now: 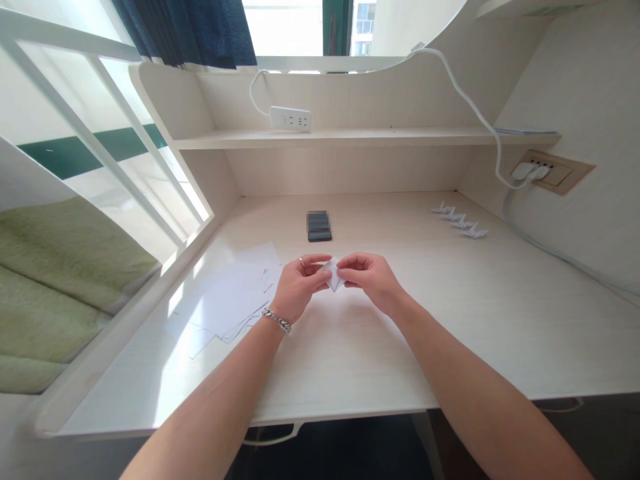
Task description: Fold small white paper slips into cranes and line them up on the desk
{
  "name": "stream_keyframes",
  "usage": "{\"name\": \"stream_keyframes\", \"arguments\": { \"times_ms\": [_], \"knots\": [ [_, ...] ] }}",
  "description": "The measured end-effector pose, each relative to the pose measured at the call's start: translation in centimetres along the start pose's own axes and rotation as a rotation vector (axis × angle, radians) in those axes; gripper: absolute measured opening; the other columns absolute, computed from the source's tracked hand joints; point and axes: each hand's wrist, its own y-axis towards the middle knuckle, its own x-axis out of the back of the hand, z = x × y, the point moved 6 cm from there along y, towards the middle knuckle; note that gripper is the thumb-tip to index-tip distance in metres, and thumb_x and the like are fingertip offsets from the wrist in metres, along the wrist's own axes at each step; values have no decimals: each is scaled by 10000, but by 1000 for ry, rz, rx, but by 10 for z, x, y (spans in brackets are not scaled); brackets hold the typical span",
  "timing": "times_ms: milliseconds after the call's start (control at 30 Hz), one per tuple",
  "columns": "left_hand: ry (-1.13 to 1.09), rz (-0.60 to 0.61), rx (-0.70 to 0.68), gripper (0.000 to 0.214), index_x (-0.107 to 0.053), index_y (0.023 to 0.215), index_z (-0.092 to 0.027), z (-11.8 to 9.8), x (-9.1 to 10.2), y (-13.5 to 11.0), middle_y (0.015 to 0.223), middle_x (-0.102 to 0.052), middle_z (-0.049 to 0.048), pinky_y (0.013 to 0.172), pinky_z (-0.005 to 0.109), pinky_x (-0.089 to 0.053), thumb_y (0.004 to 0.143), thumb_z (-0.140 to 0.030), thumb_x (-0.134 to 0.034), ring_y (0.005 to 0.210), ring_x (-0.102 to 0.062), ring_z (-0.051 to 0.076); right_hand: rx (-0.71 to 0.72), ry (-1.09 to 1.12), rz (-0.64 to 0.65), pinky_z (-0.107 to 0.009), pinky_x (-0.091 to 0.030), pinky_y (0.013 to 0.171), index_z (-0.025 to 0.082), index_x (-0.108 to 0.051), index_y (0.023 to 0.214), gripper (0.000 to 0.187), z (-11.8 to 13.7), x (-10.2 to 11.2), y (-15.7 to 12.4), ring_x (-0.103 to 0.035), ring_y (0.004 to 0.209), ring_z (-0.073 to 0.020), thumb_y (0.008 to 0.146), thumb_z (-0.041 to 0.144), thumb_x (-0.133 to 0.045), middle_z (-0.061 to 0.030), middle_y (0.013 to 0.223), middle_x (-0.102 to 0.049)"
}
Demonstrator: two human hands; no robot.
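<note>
A small piece of folded white paper (334, 275), roughly diamond-shaped with its point downward, is held between both hands above the desk. My left hand (299, 283) pinches its left side between thumb and fingers; a ring and a chain bracelet are on that arm. On the opposite edge, my right hand (373, 277) grips the paper with thumb and forefinger. Several folded paper cranes (460, 221) stand in a row at the desk's back right. To the left lie loose sheets of white paper (225, 293), overlapping one another.
Behind the hands lies a dark phone (319, 227) on the pale desk (500, 320). A white power strip (290, 119) rests on the raised shelf (350, 137). Its white cord runs to a wall socket (555, 172) at right. White railings (100, 127) border the left side.
</note>
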Motion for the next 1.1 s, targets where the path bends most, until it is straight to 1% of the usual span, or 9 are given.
{"name": "stream_keyframes", "arguments": {
  "times_ms": [100, 233, 367, 433, 567, 700, 867, 1000, 1100],
  "knots": [
    [-1, -18, 4, 536, -632, 1095, -155, 3, 2, 1, 712, -664, -1, 732, 339, -545, 609, -251, -836, 700, -645, 144, 43, -3, -28, -306, -500, 653, 165, -680, 731, 224, 1, 1, 2, -617, 681, -148, 584, 292, -791, -16, 711, -673],
    [104, 20, 21, 474, -652, 1018, -125, 9, 2, 3, 735, -674, 32, 723, 338, -545, 616, -290, -839, 737, -658, 171, 88, -5, -55, -303, -509, 646, 168, -629, 744, 251, 3, 3, 2, -613, 665, -142, 592, 289, -788, -2, 698, -655],
    [166, 39, -32, 440, -664, 963, -98, 7, 2, 5, 748, -696, 58, 659, 299, -529, 604, -280, -842, 686, -644, 156, 49, -32, -46, -295, -514, 612, 187, -598, 925, 367, 1, 3, 1, -623, 652, -149, 616, 276, -776, 16, 685, -648],
    [187, 39, -37, 426, -669, 937, -93, 7, 3, 5, 739, -698, 61, 646, 290, -523, 591, -267, -846, 670, -635, 150, 28, -61, -22, -292, -519, 621, 180, -609, 952, 362, 0, 1, 1, -632, 673, -151, 640, 283, -760, 3, 711, -660],
    [245, 18, -15, 351, -685, 891, -109, 12, 5, 7, 769, -704, 75, 657, 289, -525, 644, -323, -812, 707, -644, 162, 33, -119, -3, -282, -518, 627, 163, -639, 893, 288, -1, 1, 1, -624, 672, -143, 659, 288, -749, 4, 685, -647],
    [309, 9, -46, 301, -690, 846, -123, 14, 6, 9, 751, -701, 73, 652, 281, -522, 724, -393, -743, 707, -645, 161, 37, -144, -2, -277, -514, 619, 169, -647, 905, 273, -2, 1, 1, -619, 669, -141, 676, 288, -737, 9, 676, -640],
    [359, -15, -70, 282, -680, 804, -129, 15, 7, 9, 711, -689, 56, 603, 259, -506, 725, -394, -738, 664, -627, 150, 12, -206, 36, -278, -512, 623, 147, -648, 775, 189, -3, -1, 0, -627, 681, -143, 743, 331, -680, -41, 752, -677],
    [388, -33, -123, 317, -685, 758, -133, 12, 6, 9, 675, -668, 42, 576, 239, -480, 760, -449, -696, 627, -594, 129, 10, -234, 33, -275, -506, 588, 146, -631, 725, 199, -3, -2, 0, -610, 613, -133, 744, 338, -679, -30, 689, -658],
    [351, -48, -130, 323, -690, 792, -139, 11, 7, 9, 704, -673, 41, 594, 241, -484, 755, -459, -701, 647, -594, 126, 16, -216, 25, -280, -505, 579, 156, -617, 726, 217, -3, -3, 0, -614, 588, -134, 751, 365, -671, -19, 668, -649]
  ]
}}
